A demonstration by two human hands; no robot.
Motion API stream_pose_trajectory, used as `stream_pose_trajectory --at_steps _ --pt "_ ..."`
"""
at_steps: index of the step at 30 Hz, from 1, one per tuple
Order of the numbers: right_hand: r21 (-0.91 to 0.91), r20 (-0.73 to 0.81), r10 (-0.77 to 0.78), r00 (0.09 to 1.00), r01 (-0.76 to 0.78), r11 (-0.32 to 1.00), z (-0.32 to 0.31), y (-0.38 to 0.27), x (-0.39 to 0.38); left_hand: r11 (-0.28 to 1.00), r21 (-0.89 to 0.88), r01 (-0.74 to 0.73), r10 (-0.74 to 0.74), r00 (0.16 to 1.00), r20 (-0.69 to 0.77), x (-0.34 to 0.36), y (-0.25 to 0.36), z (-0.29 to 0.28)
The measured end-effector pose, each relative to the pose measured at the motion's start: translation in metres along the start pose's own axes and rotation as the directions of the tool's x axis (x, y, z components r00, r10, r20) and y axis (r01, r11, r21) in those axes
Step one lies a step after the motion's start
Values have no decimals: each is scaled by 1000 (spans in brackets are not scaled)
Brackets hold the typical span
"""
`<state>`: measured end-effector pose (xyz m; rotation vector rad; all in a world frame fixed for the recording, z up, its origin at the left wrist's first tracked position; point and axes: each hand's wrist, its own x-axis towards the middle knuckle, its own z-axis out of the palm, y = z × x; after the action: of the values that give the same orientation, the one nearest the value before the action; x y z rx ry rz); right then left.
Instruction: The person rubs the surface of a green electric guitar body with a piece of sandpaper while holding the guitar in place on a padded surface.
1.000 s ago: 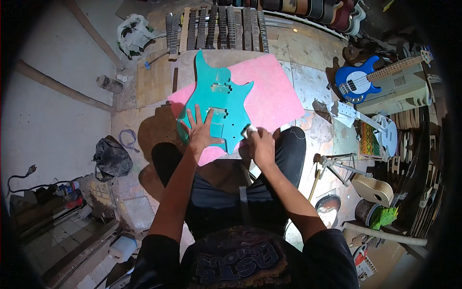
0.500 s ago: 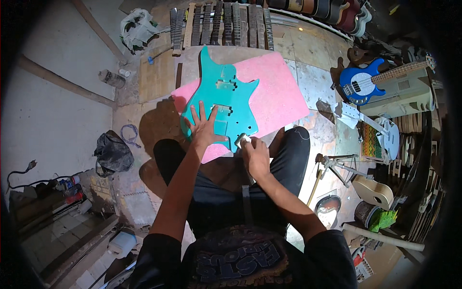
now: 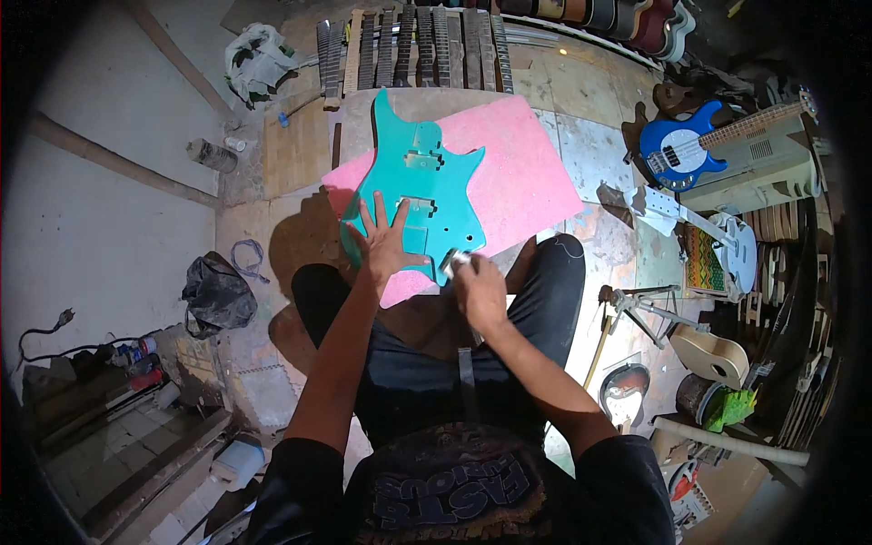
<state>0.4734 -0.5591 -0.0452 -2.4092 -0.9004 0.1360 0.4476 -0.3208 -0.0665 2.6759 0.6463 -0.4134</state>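
Note:
A teal electric guitar body with cut-out cavities lies flat before me on a pink sheet. My left hand rests on its left side, palm down and fingers spread. In my right hand is a small pale block, gripped between thumb and fingers. The block touches the guitar body's near edge, at the lower right. My fingers cover part of it, so its exact kind is unclear.
Several guitar necks lie in a row at the far side. To the right are a blue bass guitar, a metal stand and an unpainted guitar body. A black plastic bag sits on the left.
My right hand and the pale block have shifted slightly left along the guitar body's near edge. My left hand stays in place on the body.

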Motion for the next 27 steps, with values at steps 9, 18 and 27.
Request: stream_pose_trajectory --at_steps 9,18,27 --pt "-27 -9 -62 998 62 998 21 -12 -22 994 93 -54 58 997 -43 6 -6 12" --pt "68 -308 216 927 -205 976 -21 47 44 959 -3 -282 274 933 -231 -18 -12 50" --pt "456 -417 445 793 -241 857 -52 47 29 842 477 -254 345 932 -113 -44 146 80"
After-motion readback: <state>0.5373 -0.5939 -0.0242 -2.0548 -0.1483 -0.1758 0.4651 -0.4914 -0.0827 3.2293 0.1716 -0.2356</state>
